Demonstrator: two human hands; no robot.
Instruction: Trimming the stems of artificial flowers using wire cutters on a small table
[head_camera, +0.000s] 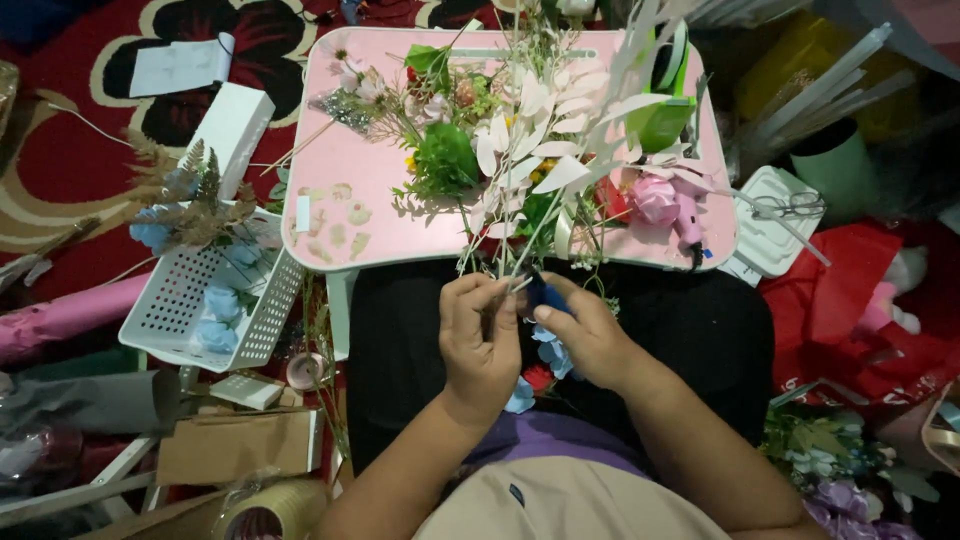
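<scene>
Both hands meet over the lap at the near edge of the pink table (350, 180). The left hand (480, 340) is curled tight around the stems of a flower bunch (520, 160), white leaves and greenery fanning across the table; the right hand (585, 335) pinches the same stems beside it.

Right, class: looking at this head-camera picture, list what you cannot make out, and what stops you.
- Head view: stem ends of the bunch, hidden inside the left hand.
- Dark blue thing at the right hand: covered by the fingers, kind unclear.
- Tape roll: cut off by the bottom edge.
- Glasses on the white tray: too small for detail.
</scene>
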